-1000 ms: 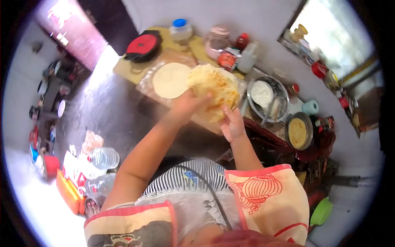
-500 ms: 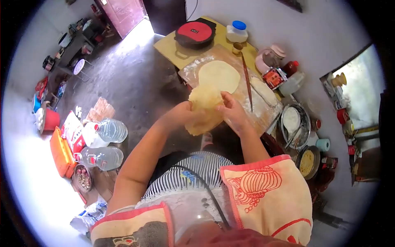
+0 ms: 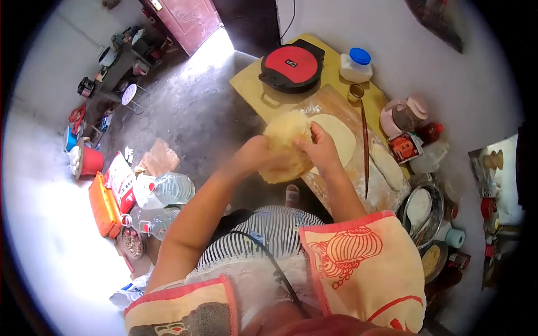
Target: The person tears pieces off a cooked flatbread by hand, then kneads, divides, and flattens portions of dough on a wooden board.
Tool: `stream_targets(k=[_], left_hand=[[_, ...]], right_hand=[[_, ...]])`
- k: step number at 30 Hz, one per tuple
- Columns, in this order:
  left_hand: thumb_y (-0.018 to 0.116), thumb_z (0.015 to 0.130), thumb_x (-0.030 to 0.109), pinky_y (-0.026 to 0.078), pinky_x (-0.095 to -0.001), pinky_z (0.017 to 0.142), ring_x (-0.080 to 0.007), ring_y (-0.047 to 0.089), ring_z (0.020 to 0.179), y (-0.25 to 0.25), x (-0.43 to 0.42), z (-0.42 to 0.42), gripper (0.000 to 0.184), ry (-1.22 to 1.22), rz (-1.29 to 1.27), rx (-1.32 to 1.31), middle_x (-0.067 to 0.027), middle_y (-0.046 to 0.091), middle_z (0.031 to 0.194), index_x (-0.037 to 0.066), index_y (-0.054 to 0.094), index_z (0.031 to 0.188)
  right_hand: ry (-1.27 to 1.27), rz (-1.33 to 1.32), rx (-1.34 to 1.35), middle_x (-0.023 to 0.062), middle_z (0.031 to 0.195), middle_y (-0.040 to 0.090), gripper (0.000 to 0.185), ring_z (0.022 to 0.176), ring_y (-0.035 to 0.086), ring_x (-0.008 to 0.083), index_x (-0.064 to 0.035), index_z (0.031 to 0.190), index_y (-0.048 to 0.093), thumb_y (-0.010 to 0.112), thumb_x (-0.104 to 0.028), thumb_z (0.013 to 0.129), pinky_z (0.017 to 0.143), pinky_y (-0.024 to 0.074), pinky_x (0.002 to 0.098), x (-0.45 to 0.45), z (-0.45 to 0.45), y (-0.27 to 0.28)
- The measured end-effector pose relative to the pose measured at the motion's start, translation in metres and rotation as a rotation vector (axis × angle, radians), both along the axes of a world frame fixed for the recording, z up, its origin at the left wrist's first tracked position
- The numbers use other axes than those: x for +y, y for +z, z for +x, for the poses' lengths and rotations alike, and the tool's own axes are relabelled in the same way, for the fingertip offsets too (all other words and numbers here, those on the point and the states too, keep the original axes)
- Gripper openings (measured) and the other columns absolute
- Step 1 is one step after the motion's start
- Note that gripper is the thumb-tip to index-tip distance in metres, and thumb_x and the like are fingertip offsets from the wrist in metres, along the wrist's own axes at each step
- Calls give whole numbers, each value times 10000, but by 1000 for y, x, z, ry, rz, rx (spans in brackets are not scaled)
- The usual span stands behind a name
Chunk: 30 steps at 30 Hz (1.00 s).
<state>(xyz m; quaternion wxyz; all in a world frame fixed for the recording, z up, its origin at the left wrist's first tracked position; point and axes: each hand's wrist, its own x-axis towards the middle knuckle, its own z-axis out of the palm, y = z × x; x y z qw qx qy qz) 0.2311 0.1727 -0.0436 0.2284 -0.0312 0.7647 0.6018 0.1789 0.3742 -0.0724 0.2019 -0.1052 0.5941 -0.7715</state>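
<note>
- At the centre of the frame, the flatbread (image 3: 286, 127) is up between both hands;
- right hand (image 3: 320, 148): fingers pinching its right edge; left hand (image 3: 252, 154): blurred against its left side, so I cannot tell its fingers' hold;
- light, even support from both sides should limit tearing;
- right of centre, the dough round (image 3: 341, 141) lies flat; best kept clear of the right wrist.
</note>
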Motion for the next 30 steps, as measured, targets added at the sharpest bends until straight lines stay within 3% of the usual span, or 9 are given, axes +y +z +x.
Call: stream_targets(k=[1,4,7,11,14,18,20,23,30], left_hand=[[747,887,201,551,-294,791,-118,672,892,-5,-5,-14,320,35,-63,20,-53,723,1032,-10,694,1122],[751,885,203,555,-294,787,-129,679,895,1,-14,-42,320,116,115,-38,-59,725,1038,-15,700,1114],[746,888,200,556,-299,799,-141,683,902,21,-19,-63,341,194,178,-99,-64,723,1053,-25,689,1137],[741,884,211,550,-297,809,-144,680,900,20,-35,-94,354,206,221,-89,-59,721,1052,-28,687,1140],[727,886,213,547,-289,806,-136,676,894,23,-48,-117,354,140,222,-50,-57,717,1051,-33,685,1137],[702,895,225,541,-304,699,-128,662,769,19,-70,-150,282,-15,-26,48,-61,724,894,-28,711,1020],[707,886,260,528,-318,637,-129,647,694,13,-84,-170,296,-143,-224,165,-72,719,795,-32,719,930],[726,857,329,494,-335,573,-137,607,602,20,-109,-188,359,-249,-330,252,-94,680,684,-27,704,822],[737,834,398,510,-398,671,-217,654,693,-20,-172,-240,411,-557,-365,345,-152,698,755,-7,713,901]], right_hand=[[15,-19,5,56,1173,664,439,1051,629,130,3,1297,553,687,-41,882,937,496,296,-4,-14,2],[120,-157,-61,29,1138,659,412,1017,615,94,-21,1324,537,656,-77,934,915,488,257,-6,-51,6],[46,-52,23,36,1186,639,438,1020,600,98,-16,1373,471,621,-100,970,914,478,253,-7,-83,-5],[-200,87,247,21,1094,632,305,981,590,114,-74,1262,600,623,-94,958,896,466,265,-20,-101,4],[-368,400,691,65,1134,627,286,1035,589,211,-77,1178,659,670,-96,893,928,465,339,-32,-107,33],[-425,827,969,114,1177,609,360,1113,540,324,-56,1165,662,721,-138,820,983,425,419,-62,-115,54],[-423,999,1014,131,1173,602,403,1118,527,348,-42,1182,647,749,-161,810,981,412,433,-81,-115,57],[-466,1014,900,132,1160,600,423,1112,525,342,-48,1184,650,767,-201,807,971,409,435,-110,-119,38],[-485,1126,683,142,1110,631,416,1120,520,349,-52,1168,654,748,-182,784,995,415,448,-176,-122,17]])
